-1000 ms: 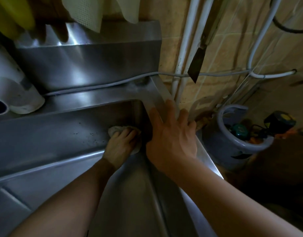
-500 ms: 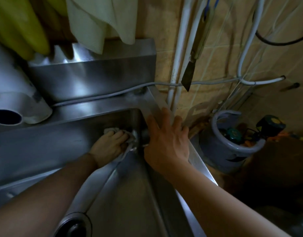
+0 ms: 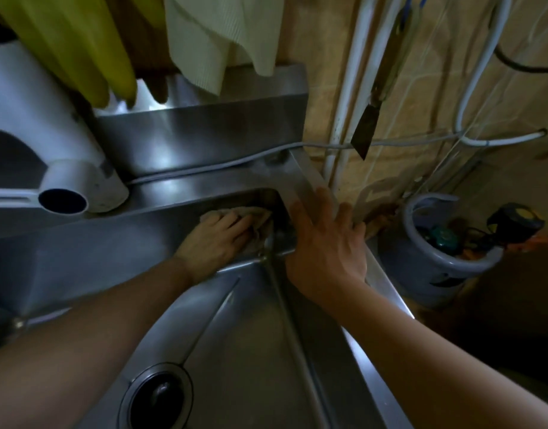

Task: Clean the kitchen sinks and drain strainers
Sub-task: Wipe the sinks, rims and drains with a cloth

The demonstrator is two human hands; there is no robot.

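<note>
A stainless steel sink [image 3: 241, 342] fills the lower middle of the head view. Its round drain strainer [image 3: 157, 397] sits at the bottom left of the basin. My left hand [image 3: 215, 241] presses a beige cloth [image 3: 258, 226] flat against the back wall of the basin, near the far right corner. Fingers of that hand lie straight over the cloth. My right hand [image 3: 325, 249] rests open on the sink's right rim [image 3: 387, 292], fingers spread toward the corner.
A white pipe elbow [image 3: 80, 190] lies on the ledge at left. Yellow and white cloths [image 3: 223, 35] hang above the steel backsplash. A knife [image 3: 367, 131] hangs by white wall pipes. A blue gas cylinder [image 3: 443, 255] stands right of the sink.
My left hand has wiped the cloth along the back wall, left and then back toward the right corner. The view tilted down, so the drain strainer now shows. My right hand stays on the rim.
</note>
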